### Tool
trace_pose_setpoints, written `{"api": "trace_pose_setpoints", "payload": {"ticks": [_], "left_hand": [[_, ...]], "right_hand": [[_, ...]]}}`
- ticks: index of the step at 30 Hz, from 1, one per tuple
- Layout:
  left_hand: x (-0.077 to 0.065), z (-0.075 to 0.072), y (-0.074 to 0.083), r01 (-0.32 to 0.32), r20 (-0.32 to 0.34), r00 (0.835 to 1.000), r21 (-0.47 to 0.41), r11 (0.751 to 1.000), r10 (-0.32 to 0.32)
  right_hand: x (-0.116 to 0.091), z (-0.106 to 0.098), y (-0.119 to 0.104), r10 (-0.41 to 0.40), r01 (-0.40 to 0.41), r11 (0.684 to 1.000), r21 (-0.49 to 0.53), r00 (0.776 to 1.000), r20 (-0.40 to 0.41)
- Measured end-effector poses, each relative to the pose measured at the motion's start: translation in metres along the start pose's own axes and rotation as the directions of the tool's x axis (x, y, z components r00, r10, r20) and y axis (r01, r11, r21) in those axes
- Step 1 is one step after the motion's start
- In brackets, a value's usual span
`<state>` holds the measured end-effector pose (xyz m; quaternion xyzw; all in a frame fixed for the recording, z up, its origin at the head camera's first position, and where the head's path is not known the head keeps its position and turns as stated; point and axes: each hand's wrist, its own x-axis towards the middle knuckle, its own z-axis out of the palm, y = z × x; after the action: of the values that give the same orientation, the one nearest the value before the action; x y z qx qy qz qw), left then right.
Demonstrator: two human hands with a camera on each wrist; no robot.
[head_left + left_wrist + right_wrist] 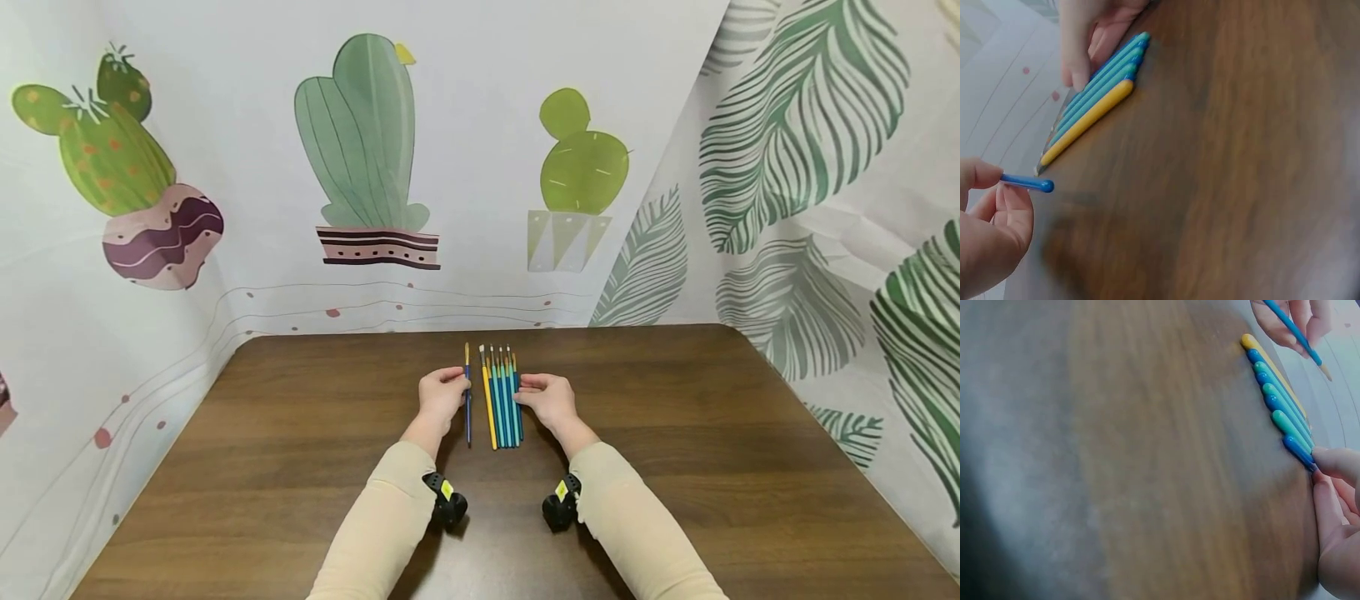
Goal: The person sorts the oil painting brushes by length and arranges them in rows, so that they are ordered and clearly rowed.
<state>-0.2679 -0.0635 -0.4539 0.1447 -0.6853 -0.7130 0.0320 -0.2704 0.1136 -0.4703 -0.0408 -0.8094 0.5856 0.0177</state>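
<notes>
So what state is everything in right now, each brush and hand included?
Left hand: pinching the lone blue brush.
Lone blue brush: held apart from the row, bristles pointing away from the person.
Right hand: pinching the dark blue brush.
Dark blue brush: at the row's right end.
Yellow brush: lying at the row's left end.
Teal and blue brushes: lying side by side between.

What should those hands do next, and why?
Perhaps the left hand should bring its pinched blue brush rightward, beside the yellow brush: a gap separates the two, while the other brushes lie side by side, with the right hand at their right end.
</notes>
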Motion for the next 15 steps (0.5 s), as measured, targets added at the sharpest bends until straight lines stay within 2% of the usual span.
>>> {"api": "trace_pose_setpoints", "payload": {"ticks": [6, 15], "left_hand": [[0.011, -0.016, 0.001, 0.011, 0.024, 1.0, 0.05, 0.999, -0.012], [0.023, -0.033, 0.005, 0.006, 0.074, 0.997, 0.013, 1.0, -0.007]], "right_hand": [[0.001, 0.001, 0.0, -0.001, 0.001, 1.0, 0.005, 1.0, 0.005], [0.0, -0.001, 0.002, 0.007, -0.007, 1.0, 0.01, 1.0, 0.002]]}}
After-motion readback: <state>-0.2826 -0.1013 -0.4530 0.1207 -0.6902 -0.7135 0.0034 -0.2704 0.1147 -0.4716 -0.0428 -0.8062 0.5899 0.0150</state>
